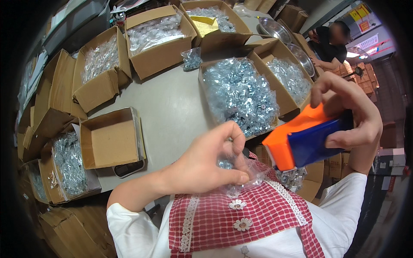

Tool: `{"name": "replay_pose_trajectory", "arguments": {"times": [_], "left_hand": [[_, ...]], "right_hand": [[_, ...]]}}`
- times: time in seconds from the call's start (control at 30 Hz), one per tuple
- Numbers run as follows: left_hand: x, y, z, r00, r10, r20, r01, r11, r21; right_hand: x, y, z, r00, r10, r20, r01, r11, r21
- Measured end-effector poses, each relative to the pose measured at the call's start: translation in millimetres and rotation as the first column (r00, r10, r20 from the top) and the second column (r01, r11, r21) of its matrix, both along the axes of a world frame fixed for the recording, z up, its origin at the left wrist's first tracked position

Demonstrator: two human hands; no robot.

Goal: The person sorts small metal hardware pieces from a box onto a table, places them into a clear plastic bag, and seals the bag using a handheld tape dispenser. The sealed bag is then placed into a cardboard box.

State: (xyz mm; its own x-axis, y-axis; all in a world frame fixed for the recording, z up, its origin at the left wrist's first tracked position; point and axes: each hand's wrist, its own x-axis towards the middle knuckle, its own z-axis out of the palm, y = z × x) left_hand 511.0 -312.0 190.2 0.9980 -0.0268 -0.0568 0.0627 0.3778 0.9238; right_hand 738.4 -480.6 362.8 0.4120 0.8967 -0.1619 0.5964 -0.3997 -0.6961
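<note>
My left hand point(211, 159) is closed on a small clear plastic bag point(247, 176) in front of my chest. Bluish-silver metal pieces show inside the bag, partly hidden by my fingers. My right hand point(350, 112) grips a chunky orange-and-blue hand-held device point(301, 142), its blunt orange end pointing toward the bag but apart from it. I cannot make out the device's exact kind. Just beyond my left hand, a carton point(204, 79) is heaped with clear bags of shiny metal washers point(241, 92).
A small bag of hardware point(191, 59) lies on the grey table point(167, 103). Open cartons of bagged parts point(101, 58) line the far and left sides. An empty shallow cardboard box point(109, 139) stands at left. Metal bowls point(275, 30) and a seated person point(329, 47) are at far right.
</note>
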Motion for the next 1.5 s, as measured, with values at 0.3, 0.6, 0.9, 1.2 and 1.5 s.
{"name": "replay_pose_trajectory", "arguments": {"times": [0.3,0.6,0.9,1.2,1.5], "left_hand": [[-4,12,1,0.994,-0.015,-0.107,0.016,1.0,0.005],[-5,8,13,0.996,0.011,-0.088,-0.015,0.999,-0.047],[-5,4,17,0.992,0.003,-0.123,-0.005,1.0,-0.021],[-5,2,20,0.989,-0.018,-0.149,0.011,0.999,-0.045],[37,-8,3,0.962,0.27,-0.032,-0.221,0.846,0.484]], "right_hand": [[22,12,7,0.979,0.134,-0.157,-0.151,0.983,-0.103],[47,-6,0,0.922,0.197,-0.333,-0.228,0.972,-0.056],[52,-25,-10,0.922,0.227,-0.315,-0.226,0.973,0.041],[39,-30,10,0.991,0.039,-0.13,-0.039,0.999,0.002],[1,-2,-66,0.652,0.525,0.546,-0.559,0.82,-0.121]]}}
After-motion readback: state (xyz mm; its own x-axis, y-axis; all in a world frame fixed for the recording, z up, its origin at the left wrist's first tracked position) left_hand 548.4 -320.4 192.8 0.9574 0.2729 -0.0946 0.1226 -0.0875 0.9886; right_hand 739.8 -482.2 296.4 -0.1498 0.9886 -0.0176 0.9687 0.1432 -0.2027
